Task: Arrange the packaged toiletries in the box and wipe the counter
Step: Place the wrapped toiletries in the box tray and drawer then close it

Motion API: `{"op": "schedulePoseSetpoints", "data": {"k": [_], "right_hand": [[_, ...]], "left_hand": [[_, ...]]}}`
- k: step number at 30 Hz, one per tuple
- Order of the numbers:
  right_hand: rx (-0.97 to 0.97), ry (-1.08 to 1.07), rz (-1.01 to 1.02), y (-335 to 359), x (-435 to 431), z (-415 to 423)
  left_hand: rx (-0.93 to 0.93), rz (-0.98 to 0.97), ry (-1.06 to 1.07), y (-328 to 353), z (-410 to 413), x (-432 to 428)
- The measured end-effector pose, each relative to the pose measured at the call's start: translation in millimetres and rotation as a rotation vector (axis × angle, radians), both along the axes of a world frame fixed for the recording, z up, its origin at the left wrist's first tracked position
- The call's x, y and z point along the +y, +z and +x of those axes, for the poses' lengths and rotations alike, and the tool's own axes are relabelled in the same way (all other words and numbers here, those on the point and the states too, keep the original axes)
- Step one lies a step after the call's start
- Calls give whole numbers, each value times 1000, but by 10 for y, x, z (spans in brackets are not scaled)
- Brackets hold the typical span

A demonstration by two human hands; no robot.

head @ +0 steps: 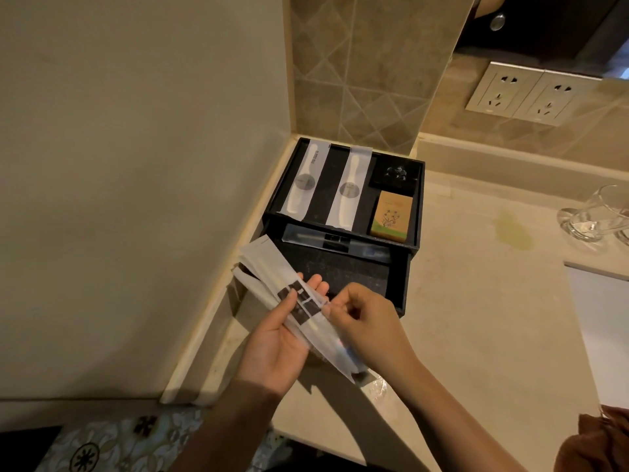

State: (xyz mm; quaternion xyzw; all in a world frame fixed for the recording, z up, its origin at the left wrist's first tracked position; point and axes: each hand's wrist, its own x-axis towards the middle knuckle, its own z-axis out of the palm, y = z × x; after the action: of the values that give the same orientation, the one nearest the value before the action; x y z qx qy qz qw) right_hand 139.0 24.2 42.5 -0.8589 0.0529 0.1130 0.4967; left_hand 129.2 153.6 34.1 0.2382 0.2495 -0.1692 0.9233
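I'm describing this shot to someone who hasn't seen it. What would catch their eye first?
First, the two hands low in the middle: the left hand holds a fan of long white packets while the right hand pinches one. Behind them, in the counter's corner, stands a black box with two wrapped combs and an orange soap box on top. Far right, a clear glass.
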Motion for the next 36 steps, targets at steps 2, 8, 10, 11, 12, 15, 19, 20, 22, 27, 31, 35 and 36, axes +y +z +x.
{"op": "schedulePoseSetpoints", "data": {"k": [2,8,10,11,12,15,19,20,22,27,31,35,36], "right_hand": [[-17,-23,12,-10,-30,-1],[77,61,97,96,-223,55],[142,61,160,157,-302,87],[175,50,190,189,-337,105],[202,35,218,222,-369,127],[228,-17,316,298,-478,182],[295,-94,682,321,-577,207],[349,-108,808,302,-572,197],[498,-120,1069,237,-535,162],[779,-66,1339,164,-492,44],[741,-153,1217,204,-597,5],[419,-22,586,213,-692,-6],[340,-19,467,200,-713,2]], "left_hand": [[-4,42,-20,-12,-1,-20],[-20,161,-30,9,-5,-36],[1,223,-21,20,-15,-64],[19,257,-11,25,-18,-82],[35,281,-1,28,-21,-91],[33,267,16,34,-20,-84],[8,223,46,55,-12,-41],[13,212,49,67,-5,-47],[6,191,34,107,37,-84],[-82,199,23,215,203,-150],[-142,329,24,312,268,-157],[-3,399,56,296,282,-169],[38,389,63,287,278,-168]]}}
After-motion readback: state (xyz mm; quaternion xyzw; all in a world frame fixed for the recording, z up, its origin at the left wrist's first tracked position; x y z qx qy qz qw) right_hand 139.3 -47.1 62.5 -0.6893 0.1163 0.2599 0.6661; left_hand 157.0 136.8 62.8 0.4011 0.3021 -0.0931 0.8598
